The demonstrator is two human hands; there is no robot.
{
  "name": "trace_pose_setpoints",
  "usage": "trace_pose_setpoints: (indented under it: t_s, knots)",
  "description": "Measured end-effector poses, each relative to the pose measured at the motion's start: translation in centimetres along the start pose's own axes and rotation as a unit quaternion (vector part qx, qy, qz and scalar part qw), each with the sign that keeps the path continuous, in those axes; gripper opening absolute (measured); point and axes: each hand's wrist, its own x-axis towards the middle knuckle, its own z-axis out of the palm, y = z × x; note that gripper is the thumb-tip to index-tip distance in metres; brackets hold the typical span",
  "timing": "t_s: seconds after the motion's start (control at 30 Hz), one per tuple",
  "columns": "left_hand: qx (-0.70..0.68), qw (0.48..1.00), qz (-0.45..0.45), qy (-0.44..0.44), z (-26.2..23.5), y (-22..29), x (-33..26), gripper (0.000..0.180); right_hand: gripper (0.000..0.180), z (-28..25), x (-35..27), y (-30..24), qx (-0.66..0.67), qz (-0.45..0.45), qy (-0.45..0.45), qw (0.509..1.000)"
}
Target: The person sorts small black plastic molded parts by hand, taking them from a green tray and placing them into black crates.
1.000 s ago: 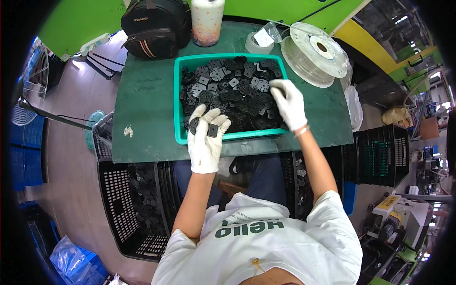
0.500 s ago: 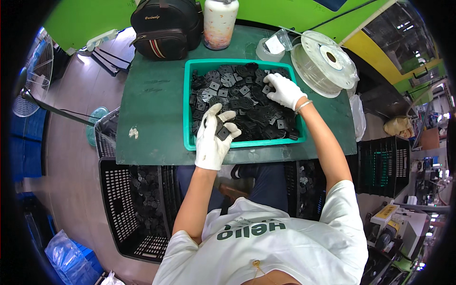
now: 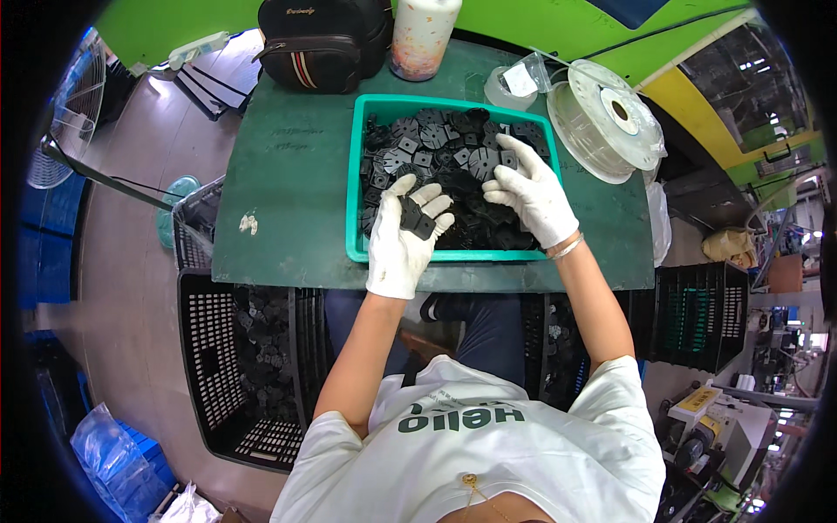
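Black plastic parts [image 3: 417, 216] stacked in left palm.

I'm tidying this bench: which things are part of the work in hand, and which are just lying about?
In use:
left hand holding a black part
right hand on the black parts
green tray

Lying about:
black bag
white bottle
clear spool
tape roll

Dark green table [image 3: 288, 192], matte top, a few scuffs. On it: teal tray [image 3: 353, 200] near the front edge, centre-right. Black bag [image 3: 323, 44] at the back left, pale cylindrical container [image 3: 423, 35] just beside it. Clear empty spool [image 3: 606, 118] at back right, overhanging the edge, small tape roll [image 3: 506, 87] next to it. Small white scrap [image 3: 249, 224] lies front-left, well apart from the tray.
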Motion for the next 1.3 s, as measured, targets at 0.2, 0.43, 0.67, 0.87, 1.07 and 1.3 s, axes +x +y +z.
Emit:
trace_pose_setpoints:
  t_s: [0.2,0.43,0.67,0.87,1.07,1.3]
  knots:
    - [0.007,1.000,0.014,-0.016,-0.2,0.0,-0.2,0.054,0.046,1.8,-0.7,1.1,0.086,0.002,-0.022,0.996]
    - [-0.012,1.000,0.010,-0.021,-0.3,-0.1,-0.2,0.059,0.044,2.9,-1.5,1.6,0.065,-0.006,-0.015,0.998]
    - [-0.020,0.999,0.031,-0.035,-0.8,-0.2,-0.1,0.063,0.042,4.4,-2.6,1.8,0.012,-0.027,-0.008,1.000]
    - [-0.012,0.998,0.036,-0.041,-0.2,-0.2,0.0,0.067,0.046,5.1,-3.1,2.2,-0.006,-0.030,-0.006,1.000]
    - [-0.025,0.997,0.038,-0.068,-0.3,-0.2,-0.2,0.067,0.043,5.6,-3.6,2.3,0.011,-0.029,0.010,0.999]
    - [-0.009,0.997,0.050,-0.059,-0.7,-0.5,0.1,0.066,0.034,6.0,-4.1,3.4,0.083,-0.046,0.011,0.995]
